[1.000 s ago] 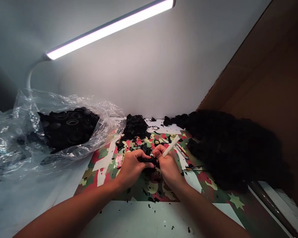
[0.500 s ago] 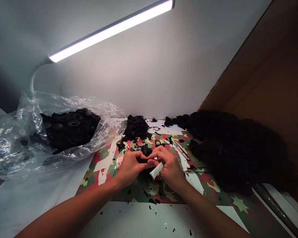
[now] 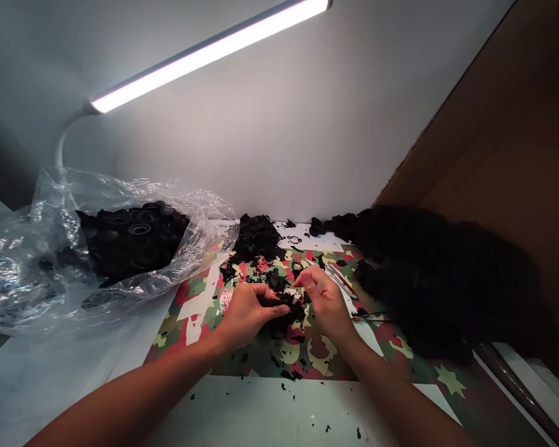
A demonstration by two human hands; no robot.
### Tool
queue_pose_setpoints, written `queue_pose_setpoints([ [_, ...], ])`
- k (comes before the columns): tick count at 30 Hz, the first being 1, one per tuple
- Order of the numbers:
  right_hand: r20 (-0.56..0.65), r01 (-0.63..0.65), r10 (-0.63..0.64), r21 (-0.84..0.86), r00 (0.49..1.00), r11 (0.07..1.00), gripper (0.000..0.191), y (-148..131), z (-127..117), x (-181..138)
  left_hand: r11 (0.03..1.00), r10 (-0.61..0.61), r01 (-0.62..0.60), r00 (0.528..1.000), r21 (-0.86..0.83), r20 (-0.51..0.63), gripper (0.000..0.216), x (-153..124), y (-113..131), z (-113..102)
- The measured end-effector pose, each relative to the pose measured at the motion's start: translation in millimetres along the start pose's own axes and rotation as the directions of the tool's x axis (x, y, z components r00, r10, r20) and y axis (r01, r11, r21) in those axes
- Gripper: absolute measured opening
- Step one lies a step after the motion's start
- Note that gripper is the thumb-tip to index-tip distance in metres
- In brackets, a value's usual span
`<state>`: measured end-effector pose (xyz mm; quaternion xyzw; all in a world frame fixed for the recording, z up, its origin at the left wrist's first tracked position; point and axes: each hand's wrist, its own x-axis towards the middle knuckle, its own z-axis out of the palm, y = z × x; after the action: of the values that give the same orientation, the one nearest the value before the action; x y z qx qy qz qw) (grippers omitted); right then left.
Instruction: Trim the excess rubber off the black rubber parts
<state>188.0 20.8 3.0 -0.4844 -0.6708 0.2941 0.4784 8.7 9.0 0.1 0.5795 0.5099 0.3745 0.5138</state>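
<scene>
My left hand [image 3: 249, 313] is closed, thumb and fingers pinched around a black rubber part [image 3: 271, 302] that is mostly hidden. A small heap of black scraps [image 3: 294, 313] lies beneath and beside its fingertips. Just to the right, my right hand [image 3: 323, 298] is closed, thumb and index finger pressed together at the tips. Whatever it holds is too small or too hidden to make out. Both hands are over a camouflage-patterned sheet [image 3: 261, 363] strewn with black bits, their fingertips apart.
At left, a clear plastic bag [image 3: 205, 211] holds black ring-shaped parts [image 3: 140, 230]. Black trimmings [image 3: 258, 236] are piled at the back, and a large dark heap [image 3: 447, 279] fills the right. A red-and-silver slim tool [image 3: 345, 282] lies near my right hand. A lamp [image 3: 214, 56] shines overhead.
My right hand has drawn away from my left and turned. The white strip-like handle that stuck out of it is no longer visible. My left hand stays in place.
</scene>
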Motion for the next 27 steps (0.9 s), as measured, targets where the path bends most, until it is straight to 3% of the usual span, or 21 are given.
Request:
queue_pose_setpoints([
  [3,-0.063,-0.021,0.032,0.162,0.998,0.987,0.057,-5.0,-6.5,-1.8,0.999,-0.025,0.025,1.0,-0.024,0.012,0.035,2.5,0.8,-4.2],
  [6,0.063,-0.109,0.097,0.237,0.993,0.965,0.072,-11.1,-13.3,-4.7,0.996,-0.074,0.077,0.996,-0.049,0.054,0.039,4.3,1.5,-7.5],
  [8,0.174,-0.164,0.125,0.233,0.977,0.958,0.062,-13.6,-16.2,-5.4,0.99,-0.123,0.128,0.989,-0.067,0.08,0.042,5.6,0.9,-9.0],
  [10,0.241,-0.175,0.12,0.221,0.963,0.959,0.039,-14.3,-17.4,-5.2,0.984,-0.148,0.156,0.984,-0.085,0.094,0.043,7.0,-0.8,-9.9],
  [14,0.27,-0.055,0.011,0.156,0.963,0.986,0.016,-13.3,-17.1,-4.1,0.985,-0.13,0.141,0.986,-0.101,0.104,0.042,9.3,-5.1,-11.4],
  [18,0.321,0.093,-0.094,0.016,0.942,0.995,0.012,-14.6,-17.5,-4.0,0.991,-0.102,0.11,0.989,-0.07,0.107,0.04,10.3,-6.6,-12.4],
  [27,0.374,0.117,-0.115,0.016,0.92,0.993,0.013,-16.1,-17.7,-3.5,0.995,-0.071,0.078,0.992,-0.066,0.101,0.04,9.8,-4.7,-12.5],
])
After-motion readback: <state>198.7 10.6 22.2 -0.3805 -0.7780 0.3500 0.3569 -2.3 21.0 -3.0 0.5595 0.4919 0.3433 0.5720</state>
